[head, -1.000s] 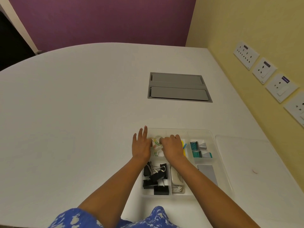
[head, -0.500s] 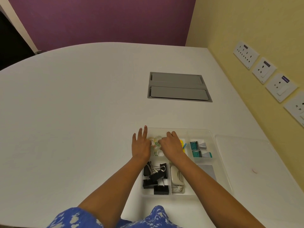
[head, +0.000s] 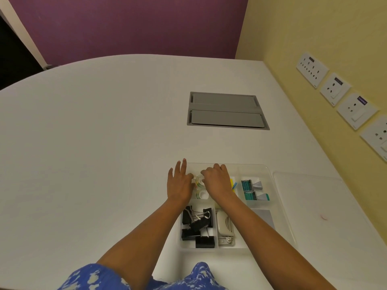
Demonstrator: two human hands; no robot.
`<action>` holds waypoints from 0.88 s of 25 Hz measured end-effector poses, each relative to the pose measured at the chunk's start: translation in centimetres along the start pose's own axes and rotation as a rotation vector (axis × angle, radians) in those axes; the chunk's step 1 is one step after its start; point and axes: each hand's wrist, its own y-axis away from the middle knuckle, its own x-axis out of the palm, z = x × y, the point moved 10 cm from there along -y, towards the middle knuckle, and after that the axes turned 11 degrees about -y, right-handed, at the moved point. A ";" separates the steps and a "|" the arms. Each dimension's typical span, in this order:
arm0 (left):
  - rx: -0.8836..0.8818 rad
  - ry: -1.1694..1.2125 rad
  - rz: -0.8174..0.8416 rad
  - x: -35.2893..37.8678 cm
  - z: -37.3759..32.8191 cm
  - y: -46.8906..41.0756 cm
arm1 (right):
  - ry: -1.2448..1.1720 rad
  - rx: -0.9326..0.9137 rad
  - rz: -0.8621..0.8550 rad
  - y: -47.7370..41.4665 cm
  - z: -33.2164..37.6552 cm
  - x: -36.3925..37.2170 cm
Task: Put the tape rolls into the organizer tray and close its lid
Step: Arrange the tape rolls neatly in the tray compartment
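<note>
A clear organizer tray (head: 270,176) sits on the white table, with its clear lid (head: 314,197) lying flat just to its right. Two small pale tape rolls lie in the tray's back-left compartment: one tape roll (head: 198,181) between my hands and a second roll (head: 202,194) closer to me. My right hand (head: 217,181) is curled over that compartment, its fingertips on the farther roll. My left hand (head: 179,183) rests at the tray's left edge with fingers spread and the thumb near the same roll.
Black binder clips (head: 196,225), a beige hole punch (head: 225,227), teal-and-grey dispensers (head: 249,189), yellow flags (head: 232,183) and a grey card (head: 263,218) fill other compartments. A grey cable hatch (head: 227,110) is set into the table farther back. Wall sockets (head: 335,88) line the yellow wall on the right.
My right hand has slid a little to the left and farther over the tape rolls, covering more of them. My left hand has barely moved.
</note>
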 end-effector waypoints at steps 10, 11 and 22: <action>0.004 -0.053 0.077 1.4 0.4 -1.2 | 0.085 -0.053 0.029 -1.2 1.3 0.5; 0.000 -0.052 0.074 1.4 0.5 -1.2 | 0.082 -0.051 0.026 -1.3 1.3 0.5; 0.005 0.007 0.023 0.1 0.5 -0.2 | -0.164 -0.023 -0.076 -0.2 0.4 -0.6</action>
